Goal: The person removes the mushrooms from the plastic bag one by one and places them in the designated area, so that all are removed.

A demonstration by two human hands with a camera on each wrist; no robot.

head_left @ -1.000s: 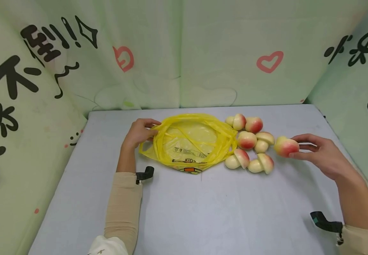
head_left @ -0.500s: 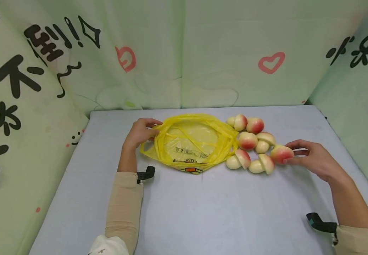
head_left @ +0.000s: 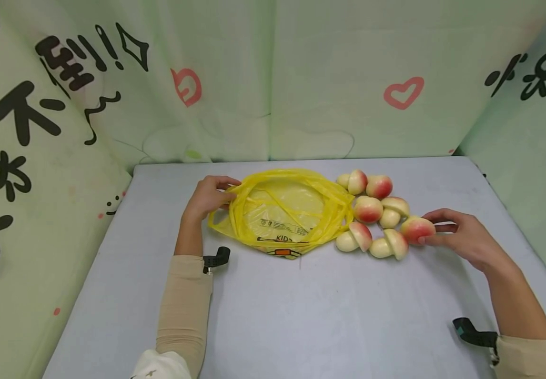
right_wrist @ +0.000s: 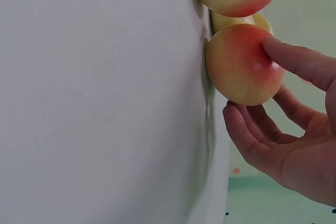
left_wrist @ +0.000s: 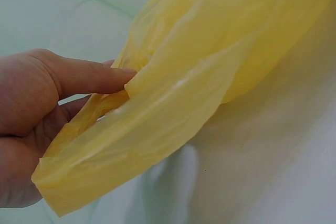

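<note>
A thin yellow plastic bag [head_left: 292,247] lies on the table with its mouth spread wide. At its left edge, my left hand [head_left: 208,196] pinches the film; in the left wrist view, the thumb presses on a fold of the bag [left_wrist: 173,98]. Just right of the bag sits a cluster of toy mushrooms, cream with red-blushed caps, such as one at the front [head_left: 388,244] and one at the back [head_left: 379,186]. My right hand [head_left: 464,237] holds the rightmost toy mushroom [right_wrist: 244,64] between thumb and fingertips, close to its neighbours.
A pale cloth-covered table [head_left: 339,316] extends in front of the bag and mushrooms. Green printed curtains [head_left: 330,79] enclose the back and both sides. Black camera mounts sit on the left wrist [head_left: 216,258] and right wrist [head_left: 475,332].
My right hand has moved left with the toy mushroom, bringing it up to the cluster, then stayed nearly still. My left hand keeps its hold on the bag's edge.
</note>
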